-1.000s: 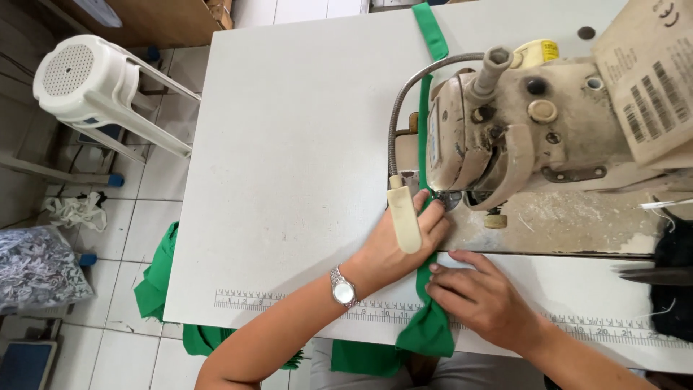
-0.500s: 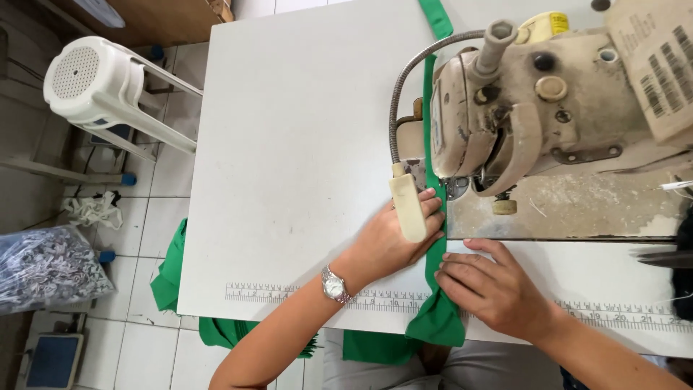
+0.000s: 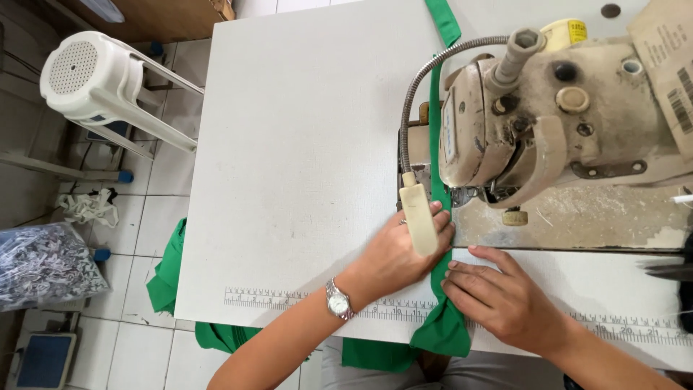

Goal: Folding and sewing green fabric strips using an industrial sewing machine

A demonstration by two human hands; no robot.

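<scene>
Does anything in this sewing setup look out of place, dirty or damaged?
Nothing looks misplaced. The sewing machine is grimy and worn, with lint and smudges on its bed. The left hand and right hand press the green fabric strip flat near the needle. More green fabric hangs over the table edge.

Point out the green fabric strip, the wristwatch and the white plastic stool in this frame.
green fabric strip (image 3: 437,285): head view, on the narrow part between the two hands.
wristwatch (image 3: 337,304): head view, on its round dial, on the left wrist.
white plastic stool (image 3: 85,75): head view, on its perforated seat top.
</scene>
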